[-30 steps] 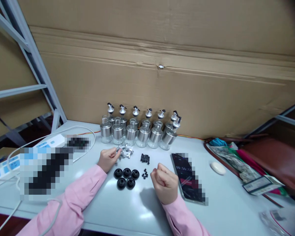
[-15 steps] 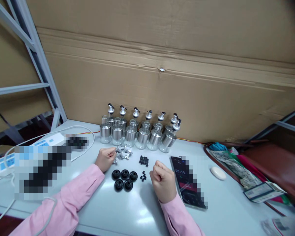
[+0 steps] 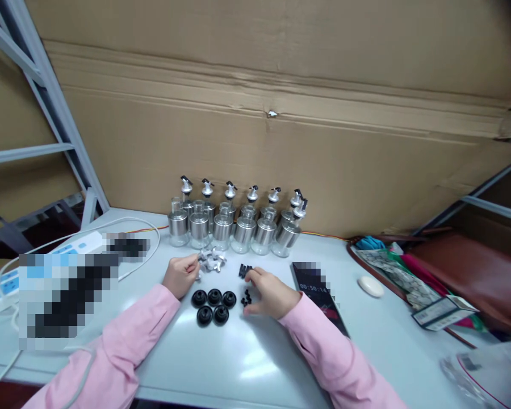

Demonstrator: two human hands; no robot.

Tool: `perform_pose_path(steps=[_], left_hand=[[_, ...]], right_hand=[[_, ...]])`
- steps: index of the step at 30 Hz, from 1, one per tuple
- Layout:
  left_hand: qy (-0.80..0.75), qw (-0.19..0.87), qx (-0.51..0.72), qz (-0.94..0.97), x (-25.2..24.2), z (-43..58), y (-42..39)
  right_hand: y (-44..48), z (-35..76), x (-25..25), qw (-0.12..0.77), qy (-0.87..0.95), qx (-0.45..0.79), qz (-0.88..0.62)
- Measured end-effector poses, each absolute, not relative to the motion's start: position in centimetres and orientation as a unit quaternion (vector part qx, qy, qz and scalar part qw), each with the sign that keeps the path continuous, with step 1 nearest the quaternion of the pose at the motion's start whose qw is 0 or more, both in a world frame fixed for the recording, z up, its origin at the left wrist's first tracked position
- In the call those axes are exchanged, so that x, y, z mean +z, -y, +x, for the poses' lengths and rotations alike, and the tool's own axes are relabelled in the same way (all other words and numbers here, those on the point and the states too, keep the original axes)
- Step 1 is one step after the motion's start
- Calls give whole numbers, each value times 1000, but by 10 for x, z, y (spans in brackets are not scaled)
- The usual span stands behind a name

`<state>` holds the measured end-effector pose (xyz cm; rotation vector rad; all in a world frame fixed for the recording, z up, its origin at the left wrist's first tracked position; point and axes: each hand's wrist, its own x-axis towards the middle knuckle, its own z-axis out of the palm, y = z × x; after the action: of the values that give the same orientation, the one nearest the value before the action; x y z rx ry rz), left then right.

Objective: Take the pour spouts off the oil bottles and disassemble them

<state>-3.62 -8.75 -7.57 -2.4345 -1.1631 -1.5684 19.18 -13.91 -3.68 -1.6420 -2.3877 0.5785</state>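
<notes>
My left hand (image 3: 179, 274) rests on the white table (image 3: 247, 363), fingers curled in a pinch at the edge of a small heap of silver spout parts (image 3: 210, 260). My right hand (image 3: 267, 293) lies beside several tiny black pieces (image 3: 246, 297), its fingertips closing round them; a row of small black tubes (image 3: 243, 270) sits just beyond its fingers. Several round black stoppers (image 3: 213, 305) lie between my two hands. Behind them stand several glass bottles with steel collars (image 3: 234, 227), the back row topped with pourers.
A phone (image 3: 319, 295) showing a timer lies right of my right hand, with a white oval object (image 3: 371, 286) further right. A power strip (image 3: 74, 245) and cables sit at left. Cardboard (image 3: 281, 130) walls the back; papers and a brown bag crowd the right.
My right hand, a raised fist before, has moved left and down onto the tiny black pieces. My left hand has stayed at the silver parts. The view shifted slightly.
</notes>
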Motion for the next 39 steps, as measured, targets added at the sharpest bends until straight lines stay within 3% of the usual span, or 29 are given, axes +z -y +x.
perform_pose_path(steps=[17, 39], left_hand=[[380, 9, -486, -787, -80, -34, 88], [380, 7, -489, -785, -81, -33, 88]], right_hand=[[145, 200, -58, 172, 807, 271, -496], [152, 191, -62, 177, 834, 244, -462]])
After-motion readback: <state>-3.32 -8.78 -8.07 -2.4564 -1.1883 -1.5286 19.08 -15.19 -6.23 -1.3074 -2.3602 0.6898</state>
